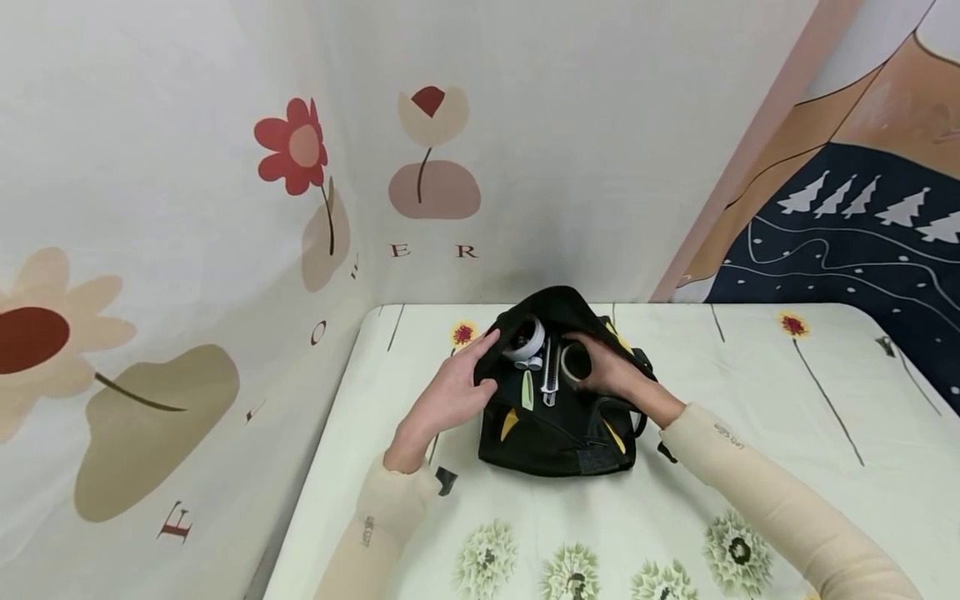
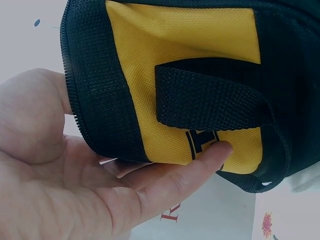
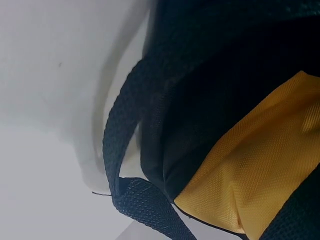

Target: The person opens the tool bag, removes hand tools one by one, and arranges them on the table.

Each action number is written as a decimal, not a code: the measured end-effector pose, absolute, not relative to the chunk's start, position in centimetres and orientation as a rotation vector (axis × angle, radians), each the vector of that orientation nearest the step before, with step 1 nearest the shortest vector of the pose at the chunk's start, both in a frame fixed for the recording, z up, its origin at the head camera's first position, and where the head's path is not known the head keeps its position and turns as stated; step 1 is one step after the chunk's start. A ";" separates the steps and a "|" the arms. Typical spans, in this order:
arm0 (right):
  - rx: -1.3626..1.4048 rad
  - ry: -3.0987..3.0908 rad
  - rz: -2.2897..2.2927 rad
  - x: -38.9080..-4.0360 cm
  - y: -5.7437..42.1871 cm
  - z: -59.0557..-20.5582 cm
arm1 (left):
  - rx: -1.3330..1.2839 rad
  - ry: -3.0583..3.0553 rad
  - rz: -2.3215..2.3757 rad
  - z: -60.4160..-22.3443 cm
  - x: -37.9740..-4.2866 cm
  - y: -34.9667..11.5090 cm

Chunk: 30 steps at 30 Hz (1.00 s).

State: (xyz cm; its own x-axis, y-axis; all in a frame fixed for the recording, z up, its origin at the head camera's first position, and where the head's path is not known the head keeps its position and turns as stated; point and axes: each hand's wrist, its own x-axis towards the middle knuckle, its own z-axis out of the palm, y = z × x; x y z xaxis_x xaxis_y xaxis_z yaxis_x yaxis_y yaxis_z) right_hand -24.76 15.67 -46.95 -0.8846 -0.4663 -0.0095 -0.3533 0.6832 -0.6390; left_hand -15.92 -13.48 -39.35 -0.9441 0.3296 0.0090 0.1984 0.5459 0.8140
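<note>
A black tool bag (image 1: 555,446) with yellow side panels lies unzipped on the table, its mouth facing up. My left hand (image 1: 450,392) grips the left edge of the mouth; in the left wrist view its fingers lie along the yellow side panel (image 2: 185,35), below a webbing loop (image 2: 210,97). Reaching into the bag, my right hand (image 1: 611,371) holds a dark ring-shaped roll (image 1: 565,373), seemingly tape. Beside it are a utility knife (image 1: 551,379), a white tape roll (image 1: 531,343) and a pale green strip (image 1: 527,390). The right wrist view shows only the bag's outside; that hand is hidden there.
A floral cloth covers the table (image 1: 750,400). Patterned curtains (image 1: 555,167) hang behind it and on the left. A black strap end (image 1: 666,452) sticks out at the bag's right, and a small dark piece (image 1: 446,480) shows by the left sleeve.
</note>
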 end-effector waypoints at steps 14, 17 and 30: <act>-0.702 2.744 -0.897 -24.6 15.9 -46.5 | 0.448 2.647 1.344 -39.3 -15.7 -13.3; -0.688 2.751 -0.872 -24.5 15.8 -46.3 | 0.450 2.652 1.347 -39.3 -15.6 -13.3; -0.640 2.833 -0.814 -23.6 15.6 -45.4 | 0.437 2.660 1.329 -39.5 -15.5 -13.1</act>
State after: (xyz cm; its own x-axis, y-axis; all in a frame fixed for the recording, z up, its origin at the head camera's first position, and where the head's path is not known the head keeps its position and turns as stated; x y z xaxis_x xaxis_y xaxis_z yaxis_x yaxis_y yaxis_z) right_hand -23.55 15.62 -45.40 -0.9025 -0.4307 -0.0038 -0.3630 0.7653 -0.5315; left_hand -15.47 -13.06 -39.48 -0.9485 0.3166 0.0076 0.1962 0.5686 0.7989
